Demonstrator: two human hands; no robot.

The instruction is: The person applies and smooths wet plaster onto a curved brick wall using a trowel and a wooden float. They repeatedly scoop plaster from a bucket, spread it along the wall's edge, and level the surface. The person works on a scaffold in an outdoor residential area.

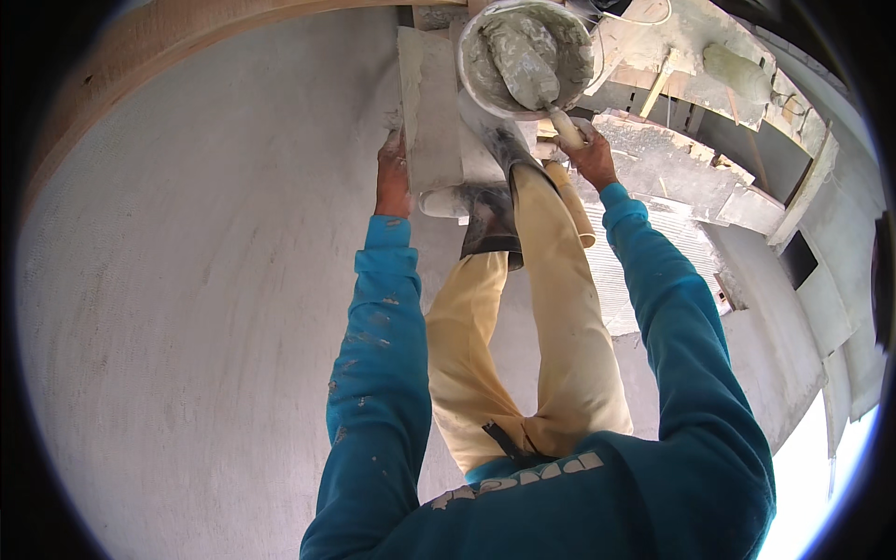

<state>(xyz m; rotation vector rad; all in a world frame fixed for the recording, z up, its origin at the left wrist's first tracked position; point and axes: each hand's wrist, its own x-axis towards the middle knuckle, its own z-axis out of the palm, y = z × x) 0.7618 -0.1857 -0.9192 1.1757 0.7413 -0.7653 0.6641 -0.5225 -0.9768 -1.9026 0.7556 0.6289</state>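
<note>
My right hand (588, 157) is closed round the pale handle of a trowel (527, 75), whose plaster-coated blade lies in a round bucket (469, 79) of wet grey plaster. Farther left, my left hand (393, 175) is closed at the left edge of a long flat grey board (431, 112). Its exact grip is partly hidden. Between my hands stand my dark boots (488, 222), just below the bucket.
A smooth grey wall-like surface (205, 280) fills the left side, bounded by a curved wooden beam (121, 61) above. At right are rough plaster-stained boards (677, 168), a ribbed pale panel (653, 261) and a tan tube (571, 205) by my leg.
</note>
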